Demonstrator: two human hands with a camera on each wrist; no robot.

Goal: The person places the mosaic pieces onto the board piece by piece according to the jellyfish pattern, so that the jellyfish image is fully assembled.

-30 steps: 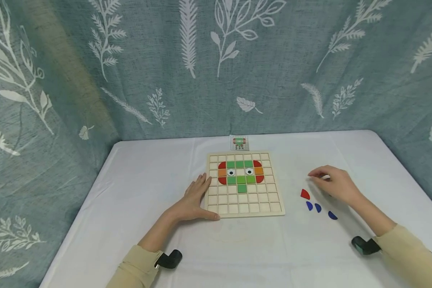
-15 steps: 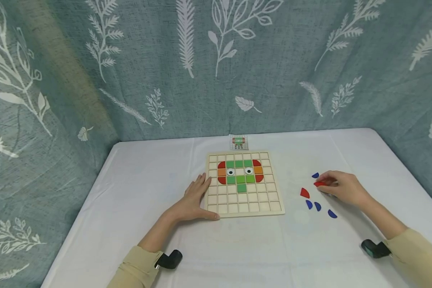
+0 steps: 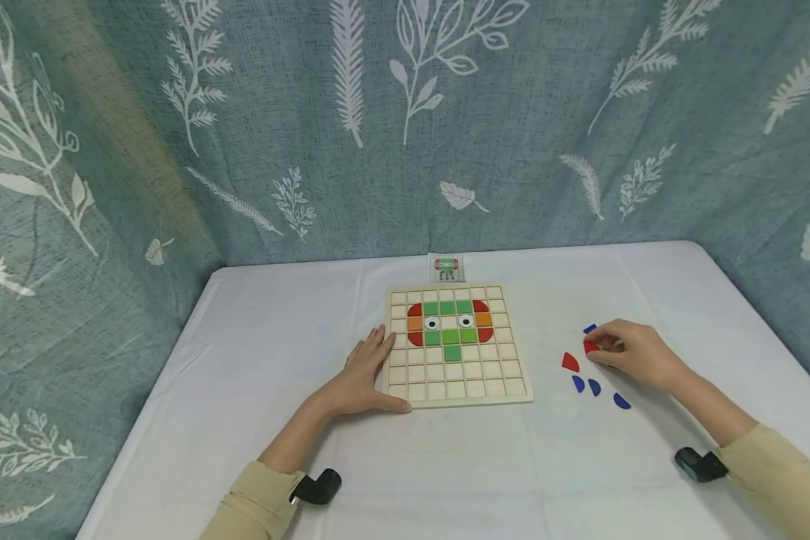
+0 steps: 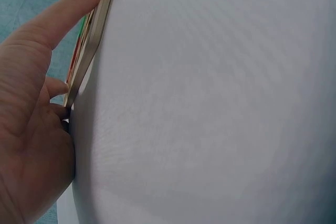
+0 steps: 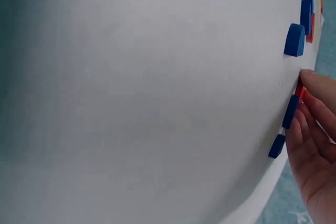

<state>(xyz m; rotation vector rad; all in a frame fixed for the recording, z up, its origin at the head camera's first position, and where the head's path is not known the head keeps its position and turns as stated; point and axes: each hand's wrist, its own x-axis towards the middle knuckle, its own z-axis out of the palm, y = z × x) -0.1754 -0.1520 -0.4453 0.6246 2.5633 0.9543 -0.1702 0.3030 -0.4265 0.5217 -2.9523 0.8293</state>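
My right hand (image 3: 637, 352) pinches a red quarter-circle piece (image 3: 590, 347) between thumb and fingers, low over the table's right side. In the right wrist view the red piece (image 5: 300, 91) shows at the fingertips, with two blue pieces (image 5: 290, 112) close by. Spread along the left side of the wooden grid board (image 3: 475, 391), my left hand (image 3: 359, 381) rests its fingers on the left edge and its thumb at the front corner. The left wrist view has the thumb against the board's rim (image 4: 97, 30). Green, red and orange pieces and two eye tiles (image 3: 466, 321) lie in the grid.
Another red quarter-circle (image 3: 570, 362) and several blue half-round pieces (image 3: 594, 388) lie right of the board. One blue piece (image 3: 589, 328) is partly behind the right hand. A small pattern card (image 3: 447, 268) lies behind the board. A patterned curtain (image 3: 378, 202) hangs beyond the white table.
My right hand moved right and slightly nearer, uncovering a blue piece, and a red piece came into view in its fingers. It then shifted slightly left. My left hand stayed put.
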